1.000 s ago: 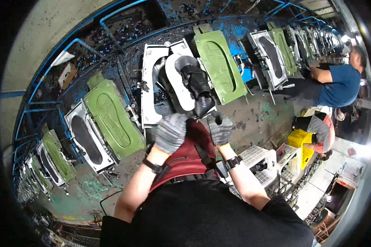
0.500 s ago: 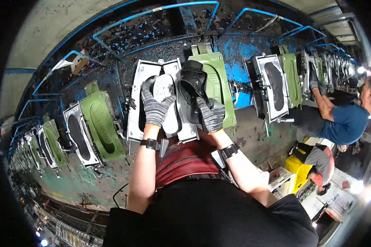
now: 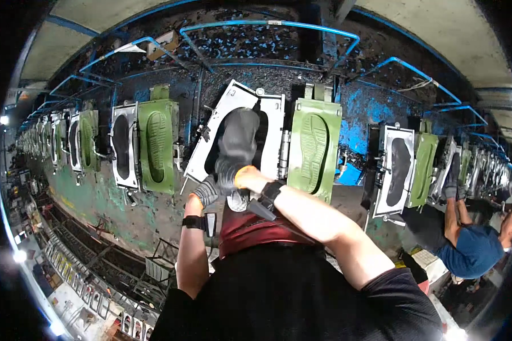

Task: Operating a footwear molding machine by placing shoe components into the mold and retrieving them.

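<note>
A black shoe stands upright on its last inside an open white mould frame. My left hand, in a grey knit glove, grips the shoe's lower end from the left. My right hand, in a grey glove with an orange palm, is closed on the same lower end from the right. Both wrists carry black bands. A green hinged mould lid with a sole pattern hangs open just right of the shoe.
More white frames and green lids line the blue-black machine wall on both sides. A co-worker in a blue shirt reaches into a mould at the far right. Metal racks stand on the floor at lower left.
Both hands slid from the upper part of the shoe down to its lower end. The view has shifted, so the mould row now sits more level and centred.
</note>
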{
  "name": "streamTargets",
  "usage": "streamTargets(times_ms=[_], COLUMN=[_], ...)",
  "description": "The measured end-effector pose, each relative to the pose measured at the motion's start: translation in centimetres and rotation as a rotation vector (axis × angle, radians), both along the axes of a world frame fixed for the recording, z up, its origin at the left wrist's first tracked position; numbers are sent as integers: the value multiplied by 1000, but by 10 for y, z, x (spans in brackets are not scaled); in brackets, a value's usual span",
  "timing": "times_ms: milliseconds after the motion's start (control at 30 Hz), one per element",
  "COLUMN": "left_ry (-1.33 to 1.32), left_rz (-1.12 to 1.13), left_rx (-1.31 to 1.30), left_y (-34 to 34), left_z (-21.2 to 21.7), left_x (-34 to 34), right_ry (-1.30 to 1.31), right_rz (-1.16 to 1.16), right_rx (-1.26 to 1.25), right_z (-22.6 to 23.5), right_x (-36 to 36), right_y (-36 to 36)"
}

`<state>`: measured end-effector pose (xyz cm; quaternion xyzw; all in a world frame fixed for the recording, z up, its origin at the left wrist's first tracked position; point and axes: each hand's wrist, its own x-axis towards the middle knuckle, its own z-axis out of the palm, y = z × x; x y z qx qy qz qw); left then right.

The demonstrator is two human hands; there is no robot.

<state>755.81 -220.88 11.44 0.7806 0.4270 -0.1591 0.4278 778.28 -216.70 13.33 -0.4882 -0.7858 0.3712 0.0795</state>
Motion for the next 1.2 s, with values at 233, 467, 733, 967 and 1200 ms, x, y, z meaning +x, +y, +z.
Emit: streamTargets(times_ms=[233,467,733,967,1200], left_ry=[-522,-647,-802,-475,70], left_rz=[1409,1425,1317,1230,241], left_rx=[-56,-269,-298,82,310], left_y=[3,53,128,54,6], left_z=[-37,-53,-57,-31,10], left_x=[34,80,162,155,139], right_ry=[269,24,120,-190,-296], right_rz=[3,-962,-1107,-750,414], right_rx=[-132,-173,27,-233,460], right_z=[-39,-28,-17,-6,6], right_x=[-6,12,60,83,69], right_y=[-67,-40,-24,-42,60])
